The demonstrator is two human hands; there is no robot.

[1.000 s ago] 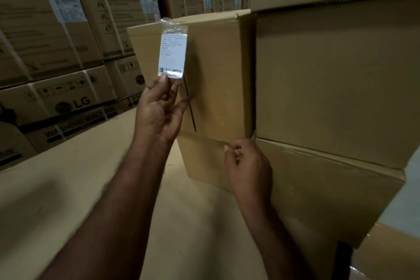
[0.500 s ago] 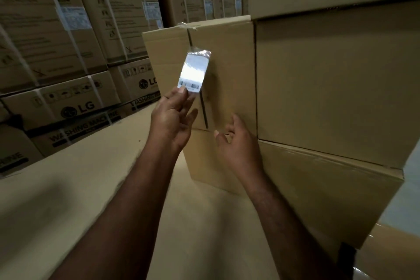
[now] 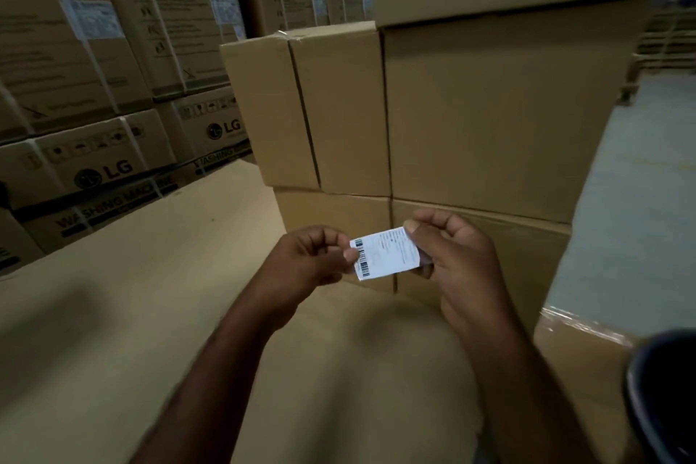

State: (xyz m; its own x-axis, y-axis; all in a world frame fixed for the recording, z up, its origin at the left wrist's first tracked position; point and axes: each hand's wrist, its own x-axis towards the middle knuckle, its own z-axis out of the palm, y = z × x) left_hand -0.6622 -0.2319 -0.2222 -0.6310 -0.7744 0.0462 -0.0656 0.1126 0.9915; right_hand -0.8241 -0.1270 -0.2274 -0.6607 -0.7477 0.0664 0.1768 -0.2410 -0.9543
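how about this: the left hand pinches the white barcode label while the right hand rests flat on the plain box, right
Not quite. In the head view the right hand is not flat on the plain box; it pinches the other end of the white barcode label. The left hand does pinch it.

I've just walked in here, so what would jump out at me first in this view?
Your eye goes first to the white barcode label, bright against all the brown, low in the middle of the view. It is pinched at one end by the left hand and at the other by the right hand. Just behind rise stacked plain cardboard boxes, and LG washing machine cartons line the left side.
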